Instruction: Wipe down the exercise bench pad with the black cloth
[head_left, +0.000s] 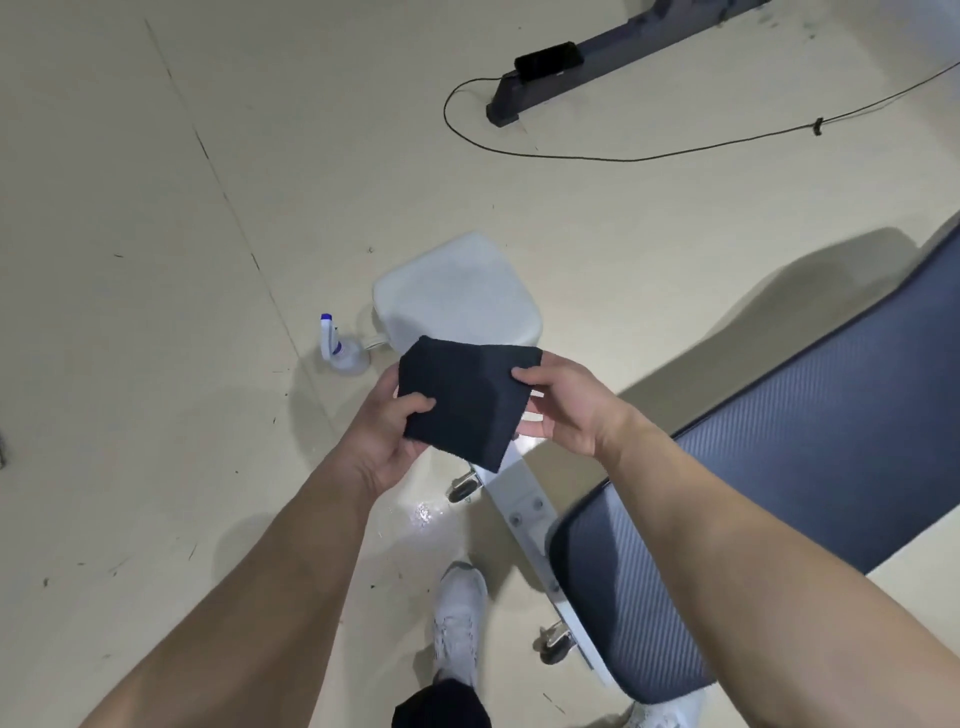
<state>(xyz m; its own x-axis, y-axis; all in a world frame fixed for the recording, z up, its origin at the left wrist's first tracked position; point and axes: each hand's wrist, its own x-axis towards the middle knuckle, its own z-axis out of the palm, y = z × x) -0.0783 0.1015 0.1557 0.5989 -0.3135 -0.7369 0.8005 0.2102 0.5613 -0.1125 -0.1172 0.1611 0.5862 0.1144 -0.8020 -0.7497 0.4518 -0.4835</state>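
Observation:
A folded black cloth (464, 401) is held in the air in front of me by both hands. My left hand (387, 434) pinches its lower left edge, thumb on top. My right hand (566, 402) pinches its right edge. The cloth hangs over the white bench frame (522, 501), just left of the dark blue textured bench pad (800, 457), which runs from lower centre to the right edge. The cloth does not touch the pad.
A white cushioned pad (457, 291) sits beyond the cloth. A spray bottle (340, 348) stands on the beige floor to its left. A black cable (623, 156) and a dark machine base (587, 62) lie at the back. My white shoe (460, 618) is below.

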